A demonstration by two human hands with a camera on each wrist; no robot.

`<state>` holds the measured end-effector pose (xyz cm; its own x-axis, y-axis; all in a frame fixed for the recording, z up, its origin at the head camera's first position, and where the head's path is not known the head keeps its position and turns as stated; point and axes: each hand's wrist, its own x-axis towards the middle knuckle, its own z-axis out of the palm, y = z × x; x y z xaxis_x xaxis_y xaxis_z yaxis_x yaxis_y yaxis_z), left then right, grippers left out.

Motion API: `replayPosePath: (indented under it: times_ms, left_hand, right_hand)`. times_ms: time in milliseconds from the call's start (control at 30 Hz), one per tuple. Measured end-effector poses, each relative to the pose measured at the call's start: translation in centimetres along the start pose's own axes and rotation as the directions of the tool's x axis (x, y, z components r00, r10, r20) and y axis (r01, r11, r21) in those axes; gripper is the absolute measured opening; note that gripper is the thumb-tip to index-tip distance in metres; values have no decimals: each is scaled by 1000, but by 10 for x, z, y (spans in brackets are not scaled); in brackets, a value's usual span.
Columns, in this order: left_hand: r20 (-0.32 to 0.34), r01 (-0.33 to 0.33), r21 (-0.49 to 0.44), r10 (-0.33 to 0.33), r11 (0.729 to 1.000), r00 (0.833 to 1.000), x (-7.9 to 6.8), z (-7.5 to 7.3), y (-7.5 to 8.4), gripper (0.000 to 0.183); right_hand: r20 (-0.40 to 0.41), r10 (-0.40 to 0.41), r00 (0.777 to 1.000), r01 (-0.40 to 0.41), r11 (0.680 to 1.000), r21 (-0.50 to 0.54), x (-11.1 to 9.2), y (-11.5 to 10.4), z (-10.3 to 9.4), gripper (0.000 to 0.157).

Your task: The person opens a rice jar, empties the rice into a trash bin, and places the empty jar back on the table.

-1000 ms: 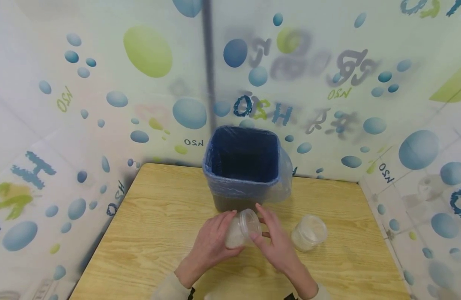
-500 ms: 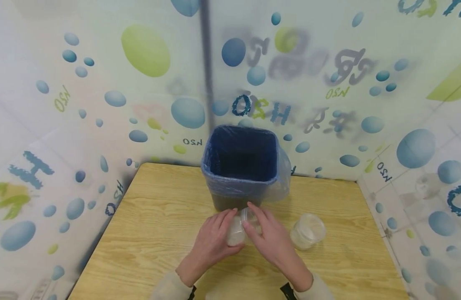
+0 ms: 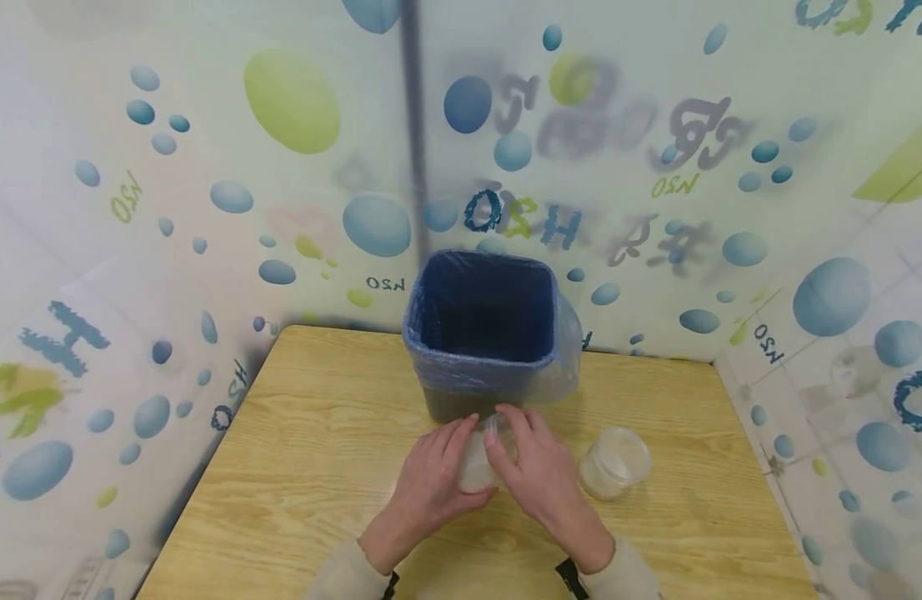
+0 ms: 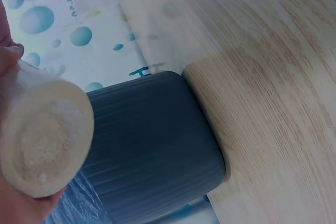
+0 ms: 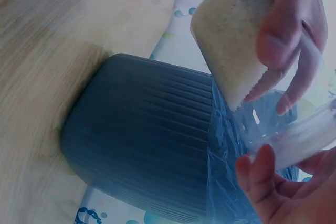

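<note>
Jar [image 3: 477, 467] of clear plastic is between your two hands, in front of the bin and tilted over, with its clear end toward your right; whether it touches the table you cannot tell. Its pale contents [image 5: 231, 40] fill the part toward its base, and their grain is too blurred to name. Your left hand [image 3: 429, 475] grips that filled part, fingers and thumb curled round it. Your right hand [image 3: 539, 462] holds the clear end [image 5: 310, 135], its thumb and fingers bent about it. Just beyond your fingers stands the dark grey bin [image 3: 461, 404], lined with a blue bag [image 3: 472, 377] folded over the rim and bulging out at the right. To the right of your right hand, near it but apart, a second jar [image 3: 614, 465] stands on the wooden table [image 3: 318, 417]. Your cream sleeves [image 3: 348, 575] reach in from below, a black band [image 3: 572, 577] at your right wrist. Behind the table hangs a pale backdrop [image 3: 386, 108] printed with blue and green ovals
</note>
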<state>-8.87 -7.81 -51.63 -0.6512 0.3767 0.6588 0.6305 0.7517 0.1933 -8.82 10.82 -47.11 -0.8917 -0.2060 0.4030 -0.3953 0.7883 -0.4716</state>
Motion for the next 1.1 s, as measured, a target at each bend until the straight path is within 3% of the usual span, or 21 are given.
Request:
replayPosePath:
  times_ms: [400,667,1000,1100]
  left_hand:
    - [69,31,-52,-28,998,997,2,-4,4,98]
    - [144,56,-89,-43,994,989,4,-9,5,96]
    - [147,50,-149,-27,988,989,2,-8,1,96]
    - [178,76,-193,-41,978,983,0,-9,0,96]
  right_hand:
    - [-179,-165,970,187,976,110,-1,10,12,43]
    - [-210,-235,949,268,952,149,-3,16,16,45]
    - [-245,-310,919,347,929,129,-5,21,20,51]
    - [-245,-340,908,375,920,113,-6,20,19,56]
